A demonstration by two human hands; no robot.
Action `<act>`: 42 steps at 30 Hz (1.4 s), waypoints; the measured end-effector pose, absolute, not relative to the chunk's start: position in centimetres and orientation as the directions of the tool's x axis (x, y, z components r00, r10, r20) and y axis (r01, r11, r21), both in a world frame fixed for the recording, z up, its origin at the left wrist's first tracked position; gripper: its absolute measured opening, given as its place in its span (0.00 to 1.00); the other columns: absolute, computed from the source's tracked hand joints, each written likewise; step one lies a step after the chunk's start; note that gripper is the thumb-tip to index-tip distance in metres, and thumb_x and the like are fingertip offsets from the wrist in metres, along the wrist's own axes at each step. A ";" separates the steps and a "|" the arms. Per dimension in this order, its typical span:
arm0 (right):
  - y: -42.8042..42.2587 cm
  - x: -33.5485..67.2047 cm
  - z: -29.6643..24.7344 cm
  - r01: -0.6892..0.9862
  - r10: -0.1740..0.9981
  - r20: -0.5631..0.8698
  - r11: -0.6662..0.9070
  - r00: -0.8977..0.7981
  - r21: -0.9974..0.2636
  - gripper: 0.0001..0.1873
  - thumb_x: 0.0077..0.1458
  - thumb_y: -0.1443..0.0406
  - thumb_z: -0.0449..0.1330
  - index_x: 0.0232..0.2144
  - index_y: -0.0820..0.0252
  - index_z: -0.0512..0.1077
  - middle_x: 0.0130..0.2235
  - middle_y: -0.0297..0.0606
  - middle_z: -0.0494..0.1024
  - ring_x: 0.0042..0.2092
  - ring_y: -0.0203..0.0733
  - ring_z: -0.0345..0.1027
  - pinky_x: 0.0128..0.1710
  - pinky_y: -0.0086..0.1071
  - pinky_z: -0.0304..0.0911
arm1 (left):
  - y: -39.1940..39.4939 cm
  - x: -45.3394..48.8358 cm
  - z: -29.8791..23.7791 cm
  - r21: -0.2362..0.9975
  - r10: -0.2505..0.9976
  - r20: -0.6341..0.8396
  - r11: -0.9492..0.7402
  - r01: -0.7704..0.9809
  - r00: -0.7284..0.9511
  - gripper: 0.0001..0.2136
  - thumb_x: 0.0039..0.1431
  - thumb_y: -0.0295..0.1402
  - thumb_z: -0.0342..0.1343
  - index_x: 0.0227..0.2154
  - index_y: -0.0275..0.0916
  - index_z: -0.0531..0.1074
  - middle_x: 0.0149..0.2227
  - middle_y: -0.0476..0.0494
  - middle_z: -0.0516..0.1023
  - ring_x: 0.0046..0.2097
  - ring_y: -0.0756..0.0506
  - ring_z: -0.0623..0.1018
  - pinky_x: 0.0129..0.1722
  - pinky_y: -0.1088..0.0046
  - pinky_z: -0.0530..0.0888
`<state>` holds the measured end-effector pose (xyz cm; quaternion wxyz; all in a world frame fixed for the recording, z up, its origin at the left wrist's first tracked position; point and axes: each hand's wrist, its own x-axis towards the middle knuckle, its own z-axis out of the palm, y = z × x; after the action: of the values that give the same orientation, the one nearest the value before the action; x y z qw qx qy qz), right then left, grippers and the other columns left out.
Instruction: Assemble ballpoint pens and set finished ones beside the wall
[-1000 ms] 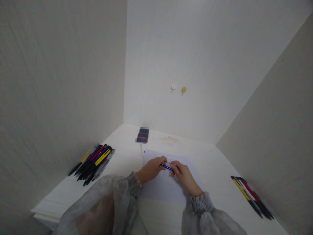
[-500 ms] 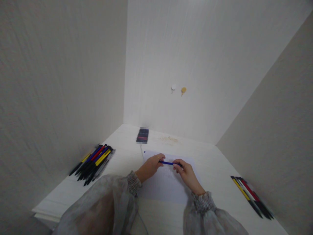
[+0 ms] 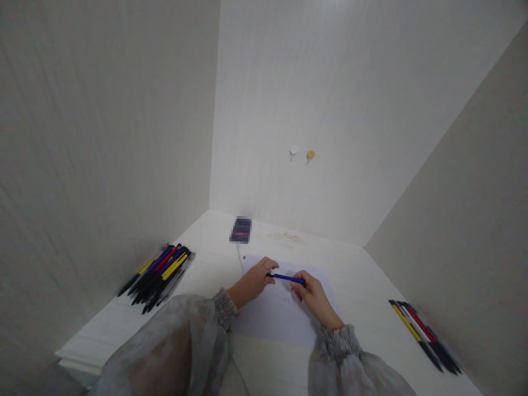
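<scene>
Along the left edge of the white table [image 3: 363, 324] lies a heap of slim black, yellow, blue and red pens [image 3: 159, 278], probably put there to stay within reach. The left hand [image 3: 256, 280] pinches the black end of a slim blue pen [image 3: 289, 279] over a white paper sheet [image 3: 276, 316]; the right hand [image 3: 312, 292] is closed on its other end, likely to steady it. Its long axis runs crosswise, roughly parallel to the far edge, black end leftward; which end writes, I can't tell. Yellow, white and red pens with black ends [image 3: 421, 325] lie side by side along the right edge.
</scene>
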<state>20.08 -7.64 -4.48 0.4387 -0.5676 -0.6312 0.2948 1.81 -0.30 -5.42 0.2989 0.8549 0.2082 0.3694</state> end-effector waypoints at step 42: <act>-8.1 19.8 -2.9 0.216 0.954 0.248 0.209 0.171 -0.954 0.16 0.42 0.56 0.59 0.30 0.62 0.67 0.22 0.33 0.71 0.23 0.36 0.64 0.28 0.31 0.60 | 0.2 1.6 -5.4 0.574 0.566 0.560 -0.792 0.210 0.605 0.09 0.51 0.20 0.45 0.36 0.34 0.61 0.46 0.38 0.60 0.52 0.46 0.60 0.47 0.66 0.64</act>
<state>19.82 -8.12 -2.94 0.5501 -0.5320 -0.5495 0.3354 1.63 0.16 -5.42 0.2320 0.8653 0.2242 0.3836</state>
